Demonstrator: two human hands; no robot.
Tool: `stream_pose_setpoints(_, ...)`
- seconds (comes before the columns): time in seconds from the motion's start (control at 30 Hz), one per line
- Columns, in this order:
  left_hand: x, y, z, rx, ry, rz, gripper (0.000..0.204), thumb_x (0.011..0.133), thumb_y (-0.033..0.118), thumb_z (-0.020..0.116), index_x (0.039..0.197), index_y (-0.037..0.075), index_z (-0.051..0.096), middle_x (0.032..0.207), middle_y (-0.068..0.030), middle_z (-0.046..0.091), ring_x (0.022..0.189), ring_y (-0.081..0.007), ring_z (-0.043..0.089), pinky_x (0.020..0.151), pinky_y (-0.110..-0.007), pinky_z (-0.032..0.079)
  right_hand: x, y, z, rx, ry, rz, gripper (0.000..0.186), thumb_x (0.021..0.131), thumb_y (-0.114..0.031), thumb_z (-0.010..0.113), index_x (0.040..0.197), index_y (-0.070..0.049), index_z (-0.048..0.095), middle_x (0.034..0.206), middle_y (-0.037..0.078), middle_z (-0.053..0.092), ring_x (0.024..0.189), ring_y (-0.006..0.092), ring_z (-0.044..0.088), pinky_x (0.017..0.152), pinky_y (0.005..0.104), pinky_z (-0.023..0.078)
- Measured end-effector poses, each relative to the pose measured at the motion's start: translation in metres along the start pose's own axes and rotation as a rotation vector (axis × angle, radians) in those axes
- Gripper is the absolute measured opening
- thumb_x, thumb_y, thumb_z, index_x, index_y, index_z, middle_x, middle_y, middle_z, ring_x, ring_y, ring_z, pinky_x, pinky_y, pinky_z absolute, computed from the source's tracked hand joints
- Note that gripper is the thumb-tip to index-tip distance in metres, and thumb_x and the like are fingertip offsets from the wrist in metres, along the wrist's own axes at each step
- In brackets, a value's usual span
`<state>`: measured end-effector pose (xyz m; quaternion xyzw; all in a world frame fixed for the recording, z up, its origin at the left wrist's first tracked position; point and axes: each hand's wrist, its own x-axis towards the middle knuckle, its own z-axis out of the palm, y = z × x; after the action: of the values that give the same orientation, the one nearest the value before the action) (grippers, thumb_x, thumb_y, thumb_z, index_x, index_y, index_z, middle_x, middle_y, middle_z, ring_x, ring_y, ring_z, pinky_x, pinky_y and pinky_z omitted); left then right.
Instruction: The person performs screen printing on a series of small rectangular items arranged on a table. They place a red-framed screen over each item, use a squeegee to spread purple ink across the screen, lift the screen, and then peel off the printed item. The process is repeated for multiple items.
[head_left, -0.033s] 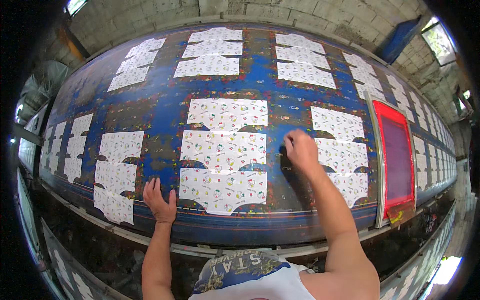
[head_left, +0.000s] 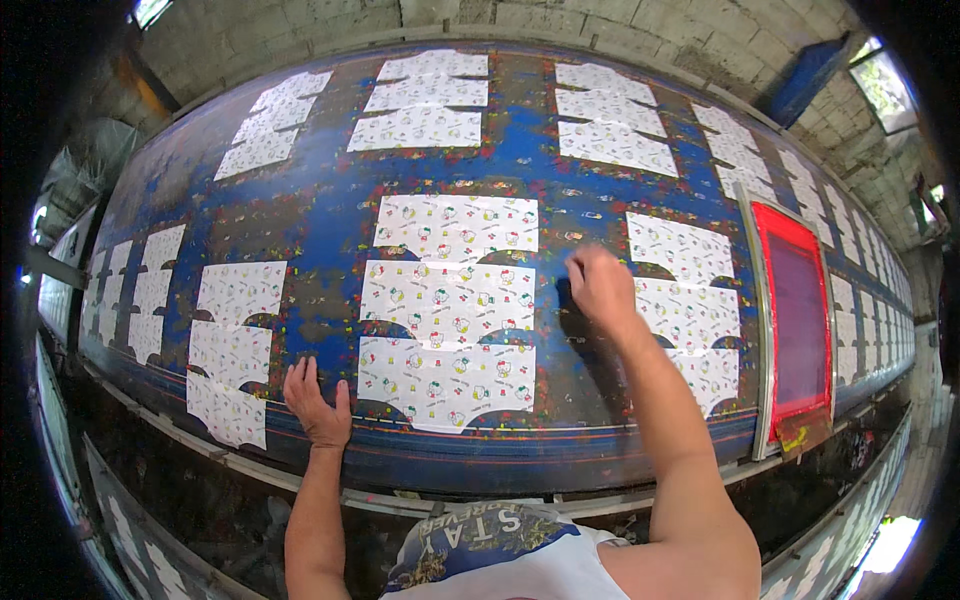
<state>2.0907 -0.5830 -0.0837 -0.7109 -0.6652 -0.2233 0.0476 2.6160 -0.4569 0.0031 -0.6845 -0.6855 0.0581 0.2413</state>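
Note:
Rows of white fabric pieces with small coloured cartoon prints lie flat on a long blue, paint-stained table. My left hand [head_left: 319, 408] rests near the table's front edge with its fingers apart, between the left fabric pieces [head_left: 230, 350] and the middle fabric pieces [head_left: 448, 310]. To the right of the middle pieces, my right hand [head_left: 602, 290] is over a bare strip of the table [head_left: 585, 390]. Its fingers are curled together, and whatever they hold, if anything, is hidden. The right forearm passes over part of the right fabric pieces [head_left: 690, 305].
A printing screen [head_left: 797, 310] with a metal frame and red border stands on the table at the right. More printed pieces [head_left: 415, 130] lie along the far side. A block wall [head_left: 540, 22] runs behind the table. Another table with white pieces [head_left: 135, 540] shows at lower left.
My right hand has shifted slightly toward the far side, its fingers still curled. The left hand and the fabric pieces stay where they were.

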Motion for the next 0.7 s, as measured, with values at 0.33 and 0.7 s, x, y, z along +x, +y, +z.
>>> stream_pose_setpoints(0.33, 0.006, 0.003, 0.005, 0.016, -0.021, -0.052, 0.069, 0.104, 0.034, 0.071, 0.161, 0.001, 0.052, 0.161, -0.0238, 0.051, 0.153, -0.0487, 0.041, 0.127, -0.065, 0.030, 0.167, 0.020, 0.075, -0.170, -0.170, 0.023, 0.019, 0.095, -0.017, 0.069, 0.101, -0.011, 0.086, 0.109, 0.022, 0.081, 0.100, 0.0442, 0.079, 0.088, 0.0555, 0.064)
stream_pose_setpoints(0.7, 0.008, 0.003, 0.003, -0.002, -0.052, -0.049, 0.069, 0.104, 0.033, 0.071, 0.160, 0.000, 0.052, 0.160, -0.0245, 0.051, 0.152, -0.0493, 0.041, 0.126, -0.065, 0.029, 0.176, 0.009, 0.068, -0.254, -0.312, 0.039, 0.022, 0.097, -0.023, 0.074, 0.108, -0.008, 0.085, 0.119, 0.020, 0.081, 0.109, 0.0419, 0.079, 0.094, 0.0544, 0.063)
